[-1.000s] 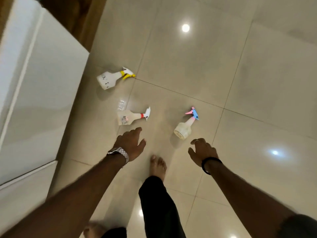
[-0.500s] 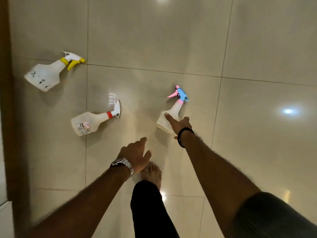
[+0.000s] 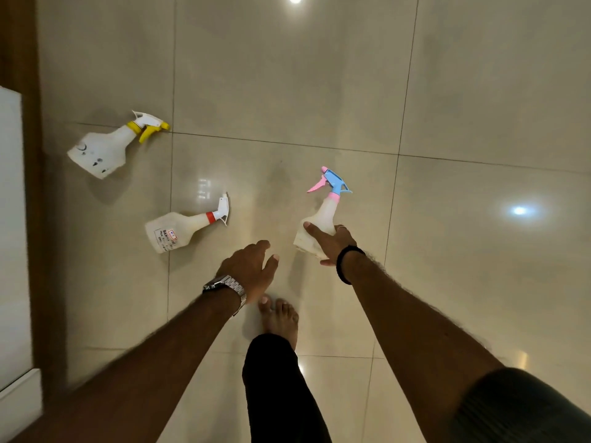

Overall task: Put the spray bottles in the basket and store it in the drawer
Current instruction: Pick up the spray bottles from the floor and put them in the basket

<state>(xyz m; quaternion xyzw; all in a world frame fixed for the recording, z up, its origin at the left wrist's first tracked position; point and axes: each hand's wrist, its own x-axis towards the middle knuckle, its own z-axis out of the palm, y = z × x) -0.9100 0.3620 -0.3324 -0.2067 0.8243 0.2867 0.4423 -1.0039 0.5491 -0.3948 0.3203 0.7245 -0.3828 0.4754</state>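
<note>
Three white spray bottles are on the glossy tiled floor. My right hand (image 3: 329, 243) grips the body of the bottle with the pink and blue trigger (image 3: 326, 209), its head pointing away from me. The bottle with a red collar (image 3: 179, 230) lies on its side to the left. Farther left lies the bottle with a yellow trigger (image 3: 108, 148). My left hand (image 3: 251, 266), with a metal watch on the wrist, hovers with fingers apart between the red-collared bottle and the held one. No basket or drawer is in view.
A white cabinet front (image 3: 12, 219) with a dark wooden strip beside it runs along the left edge. My bare foot (image 3: 279, 318) and dark trouser leg stand on the tiles just below my hands. Ceiling lights reflect off the floor.
My right hand reached forward and closed around the pink and blue bottle, which now looks raised at its base. The view turned left to right, and my left hand stayed near the middle.
</note>
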